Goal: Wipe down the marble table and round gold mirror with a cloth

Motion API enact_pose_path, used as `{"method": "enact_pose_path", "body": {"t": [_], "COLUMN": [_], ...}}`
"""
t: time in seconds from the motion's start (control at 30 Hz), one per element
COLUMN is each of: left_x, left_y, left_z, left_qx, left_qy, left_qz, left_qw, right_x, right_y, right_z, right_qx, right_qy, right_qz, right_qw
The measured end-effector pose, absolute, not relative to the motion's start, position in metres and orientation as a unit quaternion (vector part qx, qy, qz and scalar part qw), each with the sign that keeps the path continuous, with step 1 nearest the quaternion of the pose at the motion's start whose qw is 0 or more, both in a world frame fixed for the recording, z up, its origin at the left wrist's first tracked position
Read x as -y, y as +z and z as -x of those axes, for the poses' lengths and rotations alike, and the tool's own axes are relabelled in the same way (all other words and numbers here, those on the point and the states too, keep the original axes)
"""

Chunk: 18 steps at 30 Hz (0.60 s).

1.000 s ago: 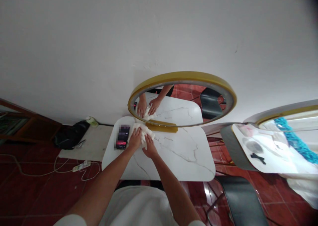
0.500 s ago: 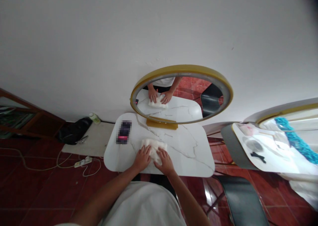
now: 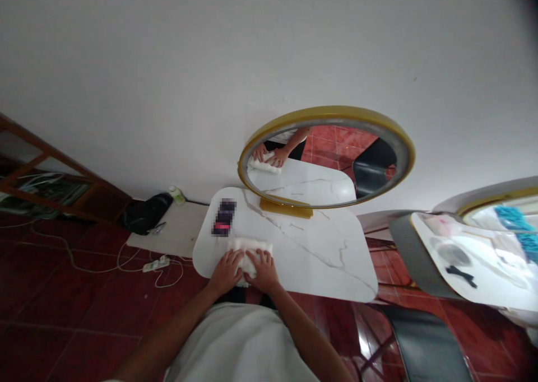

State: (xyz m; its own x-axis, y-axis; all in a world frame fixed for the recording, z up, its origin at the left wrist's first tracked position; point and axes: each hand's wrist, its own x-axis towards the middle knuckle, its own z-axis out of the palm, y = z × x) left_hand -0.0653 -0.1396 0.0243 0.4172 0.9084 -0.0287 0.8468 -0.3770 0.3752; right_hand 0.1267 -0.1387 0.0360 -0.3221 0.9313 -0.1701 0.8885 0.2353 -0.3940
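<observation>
A folded white cloth (image 3: pixel 251 246) lies on the white marble-patterned table (image 3: pixel 311 259), close to its front edge on the left part. Both my hands rest on the cloth from above, near each other. My left hand (image 3: pixel 227 271) lies on its left side with fingers stretched forward. On the right side, my right hand (image 3: pixel 262 270) has its fingers spread over the fabric. The cloth's near part is partly hidden under the hands. Just beyond my left hand, a dark, blurred-out flat item with a pink patch (image 3: pixel 223 218) lies on the table.
An oval gold-framed mirror (image 3: pixel 328 112) stands at the table's back against the wall. To the right are a black chair (image 3: pixel 432 343) and a second table (image 3: pixel 496 284) bearing a black item. A power strip (image 3: pixel 156 264) with cables and a black bag (image 3: pixel 147 214) lie on the left floor.
The cloth has slid left across the table with both hands on it, nearer the blurred item. My hands have come closer together. The view has shifted left.
</observation>
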Motion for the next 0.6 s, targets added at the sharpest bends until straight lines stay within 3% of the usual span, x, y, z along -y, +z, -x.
{"method": "enact_pose_path", "body": {"t": [0.27,0.6], "left_x": [0.144,0.151], "left_y": [0.021,0.021], "left_z": [0.069,0.009], "left_qx": [-0.577,-0.580], "left_qy": [0.087,0.128], "left_qz": [-0.798,-0.792], "left_qw": [0.150,0.137], "right_x": [0.142,0.148], "right_y": [0.033,0.039], "right_z": [-0.117,-0.180], "right_qx": [0.790,0.786], "right_qy": [0.231,0.258], "right_qz": [0.566,0.560], "right_qw": [0.051,0.038]}}
